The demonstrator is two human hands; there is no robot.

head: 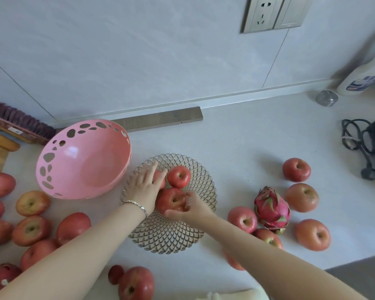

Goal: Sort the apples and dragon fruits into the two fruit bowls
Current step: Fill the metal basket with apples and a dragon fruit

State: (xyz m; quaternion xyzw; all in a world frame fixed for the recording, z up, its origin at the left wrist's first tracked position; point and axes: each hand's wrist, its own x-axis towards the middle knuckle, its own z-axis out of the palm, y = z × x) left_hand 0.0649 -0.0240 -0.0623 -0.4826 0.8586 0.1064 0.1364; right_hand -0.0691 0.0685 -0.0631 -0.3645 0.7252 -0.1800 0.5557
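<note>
A pale table (258, 137) carries a pink bowl (82, 161), a glass bowl (171, 234), loose apples (301, 197) and a dragon fruit (272, 210).

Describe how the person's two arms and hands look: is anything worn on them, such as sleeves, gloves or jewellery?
Both forearms are bare, with no sleeves in view, and neither hand wears a glove. The left hand has a thin silver-coloured chain bracelet around its wrist. The right hand and its wrist carry nothing that can be seen. No rings are visible on the fingers, though some fingers are partly hidden.
</note>
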